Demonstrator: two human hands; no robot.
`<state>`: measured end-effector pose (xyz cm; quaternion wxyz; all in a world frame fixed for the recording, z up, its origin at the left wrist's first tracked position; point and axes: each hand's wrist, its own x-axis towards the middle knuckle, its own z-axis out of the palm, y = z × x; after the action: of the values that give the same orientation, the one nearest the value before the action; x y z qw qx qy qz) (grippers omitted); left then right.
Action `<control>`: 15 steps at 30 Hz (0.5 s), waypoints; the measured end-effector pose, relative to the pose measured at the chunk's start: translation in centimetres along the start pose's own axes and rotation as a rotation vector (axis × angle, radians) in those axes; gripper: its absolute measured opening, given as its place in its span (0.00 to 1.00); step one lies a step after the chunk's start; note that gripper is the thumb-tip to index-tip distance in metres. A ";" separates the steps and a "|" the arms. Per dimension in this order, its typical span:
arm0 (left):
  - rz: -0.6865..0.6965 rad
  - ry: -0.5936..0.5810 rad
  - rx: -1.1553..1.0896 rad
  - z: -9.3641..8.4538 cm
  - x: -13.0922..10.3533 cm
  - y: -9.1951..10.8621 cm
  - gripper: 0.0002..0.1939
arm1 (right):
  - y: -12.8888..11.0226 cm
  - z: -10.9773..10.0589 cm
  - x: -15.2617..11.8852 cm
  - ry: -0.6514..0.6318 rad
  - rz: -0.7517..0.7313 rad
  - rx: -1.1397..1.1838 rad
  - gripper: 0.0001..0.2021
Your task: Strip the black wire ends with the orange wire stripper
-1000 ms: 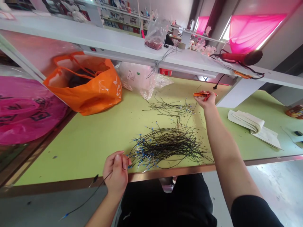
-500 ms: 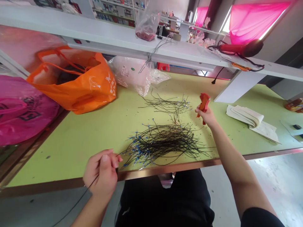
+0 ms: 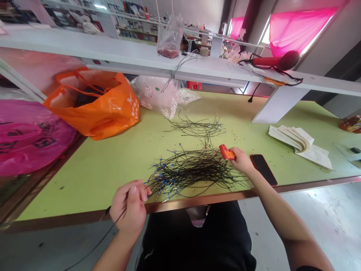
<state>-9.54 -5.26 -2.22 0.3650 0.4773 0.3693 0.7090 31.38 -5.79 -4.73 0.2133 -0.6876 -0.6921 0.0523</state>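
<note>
My left hand (image 3: 129, 207), near the table's front edge, is closed on a thin black wire (image 3: 97, 244) whose length trails down past my wrist. My right hand (image 3: 242, 160) grips an orange-red wire stripper (image 3: 226, 152) just above the right end of a large heap of black wires (image 3: 203, 169). Many wires in that heap have blue and silvery ends, mostly on the left near my left fingertips. Farther back lies a smaller, looser bunch of black wires (image 3: 197, 127).
Behind my right wrist lies a phone (image 3: 263, 169). Folded papers (image 3: 299, 145) rest farther right. Orange (image 3: 107, 116) and magenta bags (image 3: 31, 135) stand left, beside clear plastic packaging (image 3: 158, 94). A white shelf (image 3: 121, 52) spans the back, carrying a red heat-gun-like tool (image 3: 270, 61).
My right hand has brought the wire stripper left and down toward the large heap, tilting it. The phone, formerly hidden, now shows. My left hand keeps its grip on the wire.
</note>
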 end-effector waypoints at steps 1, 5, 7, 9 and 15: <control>-0.004 -0.002 0.000 0.0 0.0 0.0 0.16 | 0.1 -0.2 -0.1 0.055 0.016 0.078 0.11; -0.026 -0.017 -0.029 0.0 0.3 -0.1 0.16 | -1.4 -1.3 -1.0 0.172 -0.034 0.378 0.03; -0.041 -0.016 -0.045 0.1 0.4 -0.1 0.16 | -3.0 -1.8 -1.7 0.164 -0.126 0.489 0.03; -0.062 -0.004 -0.051 0.2 0.5 -0.3 0.16 | -4.4 -2.1 -2.3 0.210 -0.203 0.579 0.04; -0.092 -0.012 -0.018 0.6 0.0 -2.5 0.18 | -5.1 -2.3 -1.9 0.644 -0.040 0.860 0.07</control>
<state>-8.60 -4.02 -4.20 0.4039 0.4607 0.3820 0.6918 27.38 -8.35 -1.20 0.6780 -0.5062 -0.5209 0.1132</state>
